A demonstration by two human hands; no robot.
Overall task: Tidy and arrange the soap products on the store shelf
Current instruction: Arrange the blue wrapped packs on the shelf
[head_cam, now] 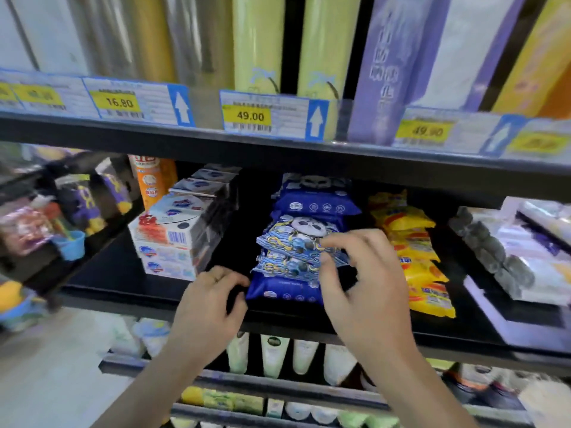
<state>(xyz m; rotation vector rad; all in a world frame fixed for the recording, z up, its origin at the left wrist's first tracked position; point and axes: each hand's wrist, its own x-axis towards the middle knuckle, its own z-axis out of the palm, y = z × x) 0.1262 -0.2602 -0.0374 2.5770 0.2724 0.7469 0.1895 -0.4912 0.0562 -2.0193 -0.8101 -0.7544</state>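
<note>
You are working both hands at the stack of blue panda-print soap packs (301, 242) sitting in the middle of the black shelf (129, 291), and the loose top packs are what could go wrong: your right hand (358, 279) is pinching the crinkly edge of an upper pack between thumb and curled fingers, and if you are tugging that one wrapper sideways, the glossy packs beneath it could be sliding forward off the shelf lip just under your wrists. Your left hand (213, 301) is hovering just left of the bottom blue pack with fingers curled, its fingertips near or touching the pack's corner; I cannot tell whether it is really gripping, so it may not be bracing the pile as firmly as you think. Just to the right of your right hand, the yellow soap packs (414, 251) are leaning in an uneven row, and a knuckle brushing them could be knocking them over or pushing them out. Up and to the left of your left hand, the white boxed soaps (173, 239) are stacked with the top box skewed, so a bump there could be toppling it. As for holders, this shelf is carrying the boxes, blue packs and yellow packs in separate groups, while the shelf above your hands is holding tall rolls behind price tags (272, 114).
</note>
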